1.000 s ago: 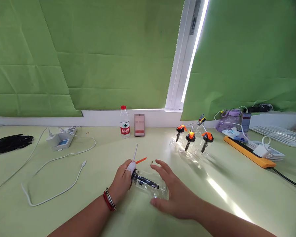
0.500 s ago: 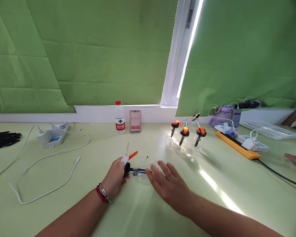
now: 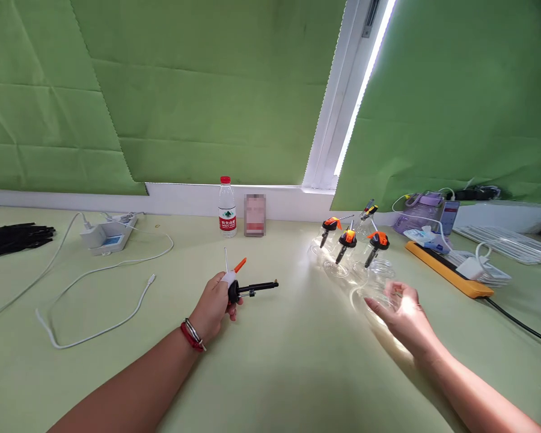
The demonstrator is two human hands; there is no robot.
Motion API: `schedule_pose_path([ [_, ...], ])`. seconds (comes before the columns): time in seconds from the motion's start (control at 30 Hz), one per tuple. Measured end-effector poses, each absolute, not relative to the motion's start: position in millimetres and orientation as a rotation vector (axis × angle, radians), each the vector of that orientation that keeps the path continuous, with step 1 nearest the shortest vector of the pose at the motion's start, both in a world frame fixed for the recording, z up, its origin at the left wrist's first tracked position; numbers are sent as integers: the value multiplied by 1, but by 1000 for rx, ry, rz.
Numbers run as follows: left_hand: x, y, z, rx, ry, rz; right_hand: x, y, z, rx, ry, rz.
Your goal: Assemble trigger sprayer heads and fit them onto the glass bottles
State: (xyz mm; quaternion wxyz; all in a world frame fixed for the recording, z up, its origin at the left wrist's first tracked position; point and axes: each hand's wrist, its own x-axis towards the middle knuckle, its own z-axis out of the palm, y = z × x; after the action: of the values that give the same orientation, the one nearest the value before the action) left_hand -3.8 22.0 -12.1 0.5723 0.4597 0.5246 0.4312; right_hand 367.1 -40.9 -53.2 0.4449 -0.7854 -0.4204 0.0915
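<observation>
Over the near middle of the table (image 3: 275, 367), a pump head (image 3: 233, 291) was gripped in the left hand (image 3: 210, 307), its black rod (image 3: 259, 286) held almost level and pointed rightward, the tip angled slightly toward the far side. Well to the right, past that tip, a clear jar (image 3: 363, 293) was placed just in front of the capped jars (image 3: 347, 239), and the right hand (image 3: 408, 319) was held nearest to it, thumb and fingers parted at its near side. The two hands were thus set well apart, with the rod directed into the gap between them. Whether the clear jar was touched could not be told, since the fingertips were blurred and its walls were nearly lost in glare; nor could its long axis be made out. Much of the white grip (image 3: 229, 277) was hidden by the left hand.
</observation>
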Motion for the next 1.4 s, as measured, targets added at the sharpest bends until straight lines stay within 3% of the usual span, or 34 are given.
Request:
schedule_pose_path([
  [0.27,-7,24,-12,1122,1215,1038,377,-42,-55,-1920,-1078,249],
  [0.37,-9,24,-13,1171,1224,1043,367,-48,-44,-1874,-1152,-120],
  [0.5,-8,19,-10,1352,1205,1019,320,-56,-24,-1396,-1668,-788],
  [0.63,-3,8,-5,1448,1127,953,251,-50,-16,-990,-2222,-828],
  [0.77,2,1,-4,1401,999,927,205,-34,-12,-769,-2375,-777],
  [0.9,-5,3,-8,1465,924,1166,195,-27,6,-827,-2231,-561],
  [1.03,-13,3,-8,1982,1016,1536,199,-26,32,-1110,-2087,135],
  [1.13,-9,0,-5,2169,1115,1318,205,-19,34,-1281,-2011,826],
  [1.2,-2,-1,-6,2074,1168,1053,209,-11,23,-1356,-1902,1089],
  [1.4,11,8,-21,1722,1322,786,215,4,-27,-1463,-1699,1243],
])
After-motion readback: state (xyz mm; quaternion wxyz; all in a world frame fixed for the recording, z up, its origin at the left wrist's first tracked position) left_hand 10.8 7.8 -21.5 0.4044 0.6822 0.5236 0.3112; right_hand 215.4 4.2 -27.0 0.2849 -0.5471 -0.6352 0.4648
